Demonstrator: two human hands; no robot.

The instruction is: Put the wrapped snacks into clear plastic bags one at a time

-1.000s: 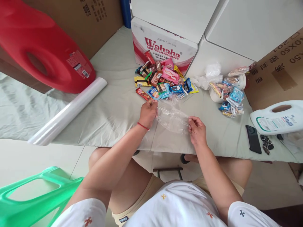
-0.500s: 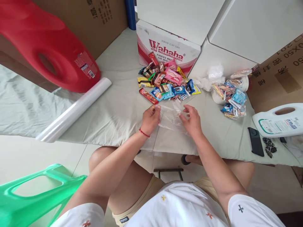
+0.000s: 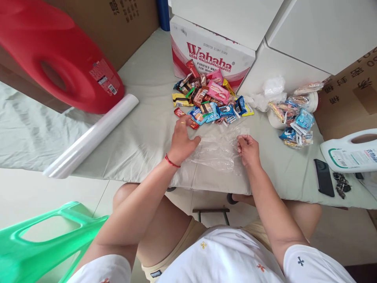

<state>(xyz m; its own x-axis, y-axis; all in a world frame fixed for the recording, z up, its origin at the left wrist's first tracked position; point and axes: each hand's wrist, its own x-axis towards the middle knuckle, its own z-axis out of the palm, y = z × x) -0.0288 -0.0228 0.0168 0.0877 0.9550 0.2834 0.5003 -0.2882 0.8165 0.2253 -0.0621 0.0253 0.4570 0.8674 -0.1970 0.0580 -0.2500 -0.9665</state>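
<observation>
A clear plastic bag lies flat on the pale cloth-covered table in front of me. My left hand, with a red string at the wrist, rests at the bag's left edge, fingers curled forward toward a red snack bar. My right hand pinches the bag's right edge with closed fingers. Just beyond the bag lies a pile of wrapped snacks.
A Wahaha carton stands behind the snacks. A red jug and a roll of film lie left. A white bowl of snacks, a white jug, a phone and keys lie right. A green stool is lower left.
The bag has been spread wider and laid flat on the table. My right hand moved right to its edge; my left hand reached forward toward the red snack bar.
</observation>
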